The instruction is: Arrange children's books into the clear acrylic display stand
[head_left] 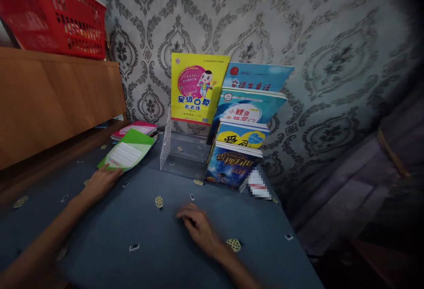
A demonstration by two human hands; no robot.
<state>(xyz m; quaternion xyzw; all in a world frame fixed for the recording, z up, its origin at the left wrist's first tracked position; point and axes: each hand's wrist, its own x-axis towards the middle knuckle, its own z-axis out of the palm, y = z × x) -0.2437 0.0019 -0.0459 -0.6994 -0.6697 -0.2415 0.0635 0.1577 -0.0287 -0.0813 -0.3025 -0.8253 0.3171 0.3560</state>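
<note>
Left of the rack (164,150) propping books (249,107), our left hand (103,180) touches a booklet (127,151) — grip unclear. In front, our right hand (200,228) curls empty.

I watch through one camera on the person's head; it looks forward and down over the blue printed surface (109,222), rather near to the left hand (104,182) and the right hand (199,229), and faces the patterned wall (198,19).

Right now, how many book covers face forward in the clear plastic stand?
5: yellow arithmetic workbook, back left; at right, front to back, dark-blue book, yellow-and-blue book, teal book, light-blue book. More may be hidden behind.
</note>
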